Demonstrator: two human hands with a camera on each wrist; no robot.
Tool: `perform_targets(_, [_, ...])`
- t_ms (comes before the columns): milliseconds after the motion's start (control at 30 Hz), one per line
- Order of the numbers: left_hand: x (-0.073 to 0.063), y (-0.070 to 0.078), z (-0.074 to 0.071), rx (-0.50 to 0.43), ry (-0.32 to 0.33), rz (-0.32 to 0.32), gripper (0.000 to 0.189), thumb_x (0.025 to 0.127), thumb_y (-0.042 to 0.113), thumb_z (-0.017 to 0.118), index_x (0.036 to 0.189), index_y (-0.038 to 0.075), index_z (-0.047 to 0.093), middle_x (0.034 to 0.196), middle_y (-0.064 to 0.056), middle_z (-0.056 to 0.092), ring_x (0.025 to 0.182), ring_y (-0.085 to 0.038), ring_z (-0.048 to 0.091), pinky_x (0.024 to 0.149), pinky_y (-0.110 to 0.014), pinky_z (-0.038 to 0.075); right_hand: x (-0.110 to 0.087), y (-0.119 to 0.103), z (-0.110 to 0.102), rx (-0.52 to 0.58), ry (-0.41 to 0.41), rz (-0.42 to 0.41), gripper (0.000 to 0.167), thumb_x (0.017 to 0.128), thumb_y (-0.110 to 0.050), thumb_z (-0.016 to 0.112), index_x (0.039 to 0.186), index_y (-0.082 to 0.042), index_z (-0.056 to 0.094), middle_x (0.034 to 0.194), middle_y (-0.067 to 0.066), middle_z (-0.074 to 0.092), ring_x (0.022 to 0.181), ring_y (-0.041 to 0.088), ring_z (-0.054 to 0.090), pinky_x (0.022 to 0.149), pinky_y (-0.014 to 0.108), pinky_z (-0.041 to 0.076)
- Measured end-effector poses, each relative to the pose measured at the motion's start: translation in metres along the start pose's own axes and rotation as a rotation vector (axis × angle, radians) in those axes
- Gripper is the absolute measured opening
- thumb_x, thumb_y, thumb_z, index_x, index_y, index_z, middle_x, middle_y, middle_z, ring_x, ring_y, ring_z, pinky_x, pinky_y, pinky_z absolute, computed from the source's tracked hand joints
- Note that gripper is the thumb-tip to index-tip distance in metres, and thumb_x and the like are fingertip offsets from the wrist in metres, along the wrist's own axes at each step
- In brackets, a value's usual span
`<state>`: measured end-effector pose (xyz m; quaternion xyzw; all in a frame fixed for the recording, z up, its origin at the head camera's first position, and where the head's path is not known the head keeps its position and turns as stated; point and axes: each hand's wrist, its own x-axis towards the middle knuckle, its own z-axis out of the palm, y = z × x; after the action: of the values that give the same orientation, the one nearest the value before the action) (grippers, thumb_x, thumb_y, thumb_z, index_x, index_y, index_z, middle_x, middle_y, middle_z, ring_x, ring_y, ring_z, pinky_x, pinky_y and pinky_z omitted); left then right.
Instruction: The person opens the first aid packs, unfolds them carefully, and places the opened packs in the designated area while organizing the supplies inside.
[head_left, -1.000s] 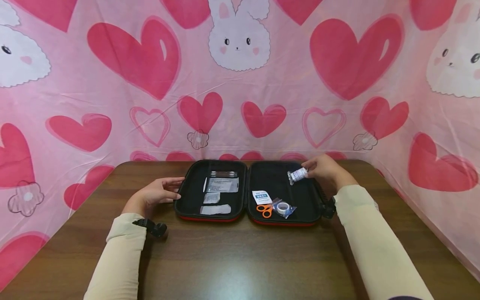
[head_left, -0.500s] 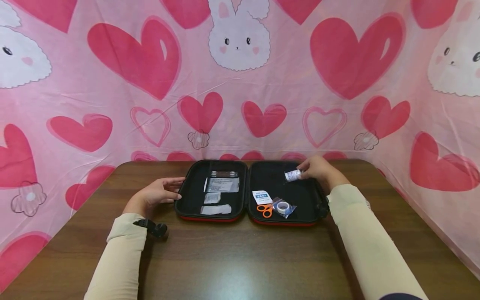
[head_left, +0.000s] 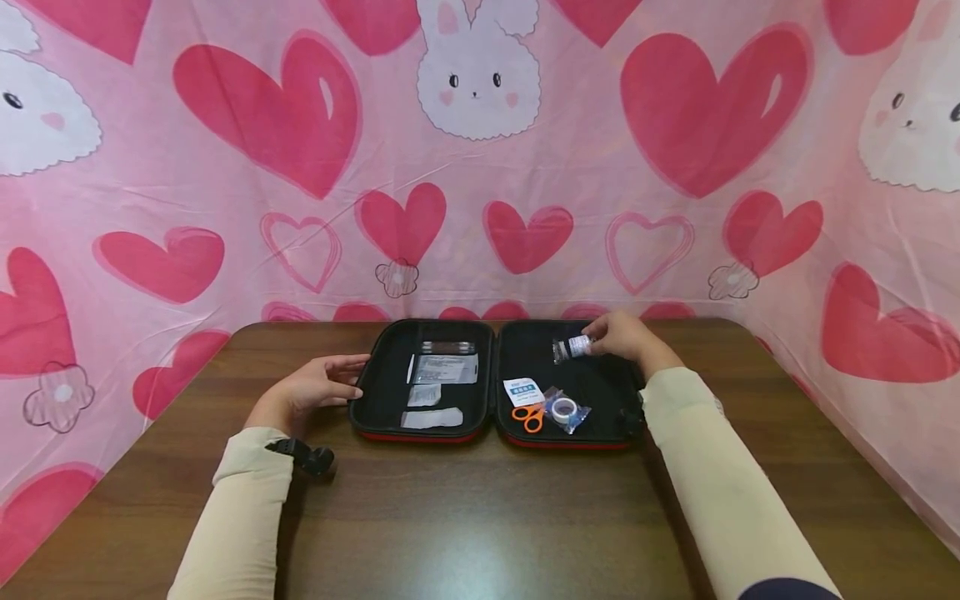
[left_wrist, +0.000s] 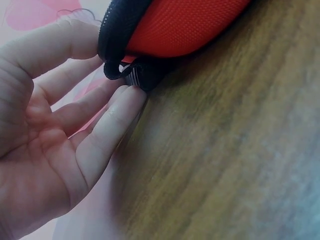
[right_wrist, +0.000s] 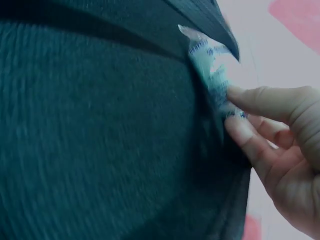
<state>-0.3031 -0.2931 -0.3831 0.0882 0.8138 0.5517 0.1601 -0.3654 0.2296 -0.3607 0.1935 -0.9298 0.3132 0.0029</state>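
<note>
Roll (head_left: 579, 345) — white, printed, clear-wrapped — pinched between thumb and fingertips of right hand (head_left: 624, 340), at far part of right half of case (head_left: 525, 350); contact with lining not discernible. Case laid open on table (head_left: 480, 508), left edge held between thumb and fingers of left hand (head_left: 311, 387). Below roll, same half: card (head_left: 522, 392), orange scissors (head_left: 530, 415), bagged tape (head_left: 564, 419) — grouped near hinge. Left half: packets (head_left: 446, 369), arranged in column.
</note>
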Motion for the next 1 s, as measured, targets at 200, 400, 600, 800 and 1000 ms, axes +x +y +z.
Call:
perform_targets(200, [0.001,0.001,0.003,0.003,0.003,-0.001,0.074,0.084,0.005,0.073,0.149,0.002,0.036,0.146,-0.027,0.040,0.118,-0.029,0.055,0.092,-0.037,0.052,0.009,0.005,0.010,0.002,-0.018,-0.013,0.035,0.081,-0.007,0.077,0.111,0.009,0.069,0.102,0.021,0.071,0.089,0.028,0.063,0.085,0.045,0.053])
perform_targets(400, [0.002,-0.002,0.000,-0.002,-0.003,0.005,0.074,0.084,0.006,0.074,0.149,0.002,0.037,0.146,-0.026,0.041,0.117,-0.028,0.056,0.091,-0.038,0.052,0.015,0.001,0.018,0.112,-0.026,0.060,0.034,0.081,-0.002,0.076,0.111,0.012,0.066,0.103,0.023,0.069,0.069,0.019,0.064,0.069,0.034,0.058])
perform_targets(600, [0.001,-0.002,-0.002,0.010,-0.011,0.011,0.074,0.085,0.006,0.074,0.149,0.002,0.037,0.147,-0.026,0.040,0.121,-0.033,0.053,0.093,-0.038,0.052,0.018,-0.003,0.023,0.158,-0.014,0.082,0.034,0.080,0.003,0.072,0.110,0.015,0.063,0.103,0.026,0.067,0.076,0.022,0.066,0.074,0.037,0.058])
perform_targets(800, [0.000,0.000,-0.001,0.010,0.000,-0.001,0.074,0.085,0.006,0.074,0.149,0.003,0.037,0.146,-0.025,0.041,0.120,-0.030,0.053,0.093,-0.038,0.052,0.018,-0.005,0.024,0.283,-0.035,0.112,0.037,0.083,0.005,0.067,0.117,0.016,0.058,0.112,0.030,0.063,0.095,0.033,0.065,0.083,0.042,0.056])
perform_targets(1000, [0.001,-0.001,-0.001,0.006,0.002,-0.003,0.075,0.085,0.006,0.074,0.149,0.004,0.037,0.147,-0.025,0.041,0.122,-0.033,0.052,0.091,-0.037,0.053,0.016,-0.002,0.023,0.429,-0.060,0.102,0.042,0.085,0.003,0.068,0.121,0.016,0.051,0.116,0.031,0.060,0.097,0.032,0.065,0.084,0.041,0.056])
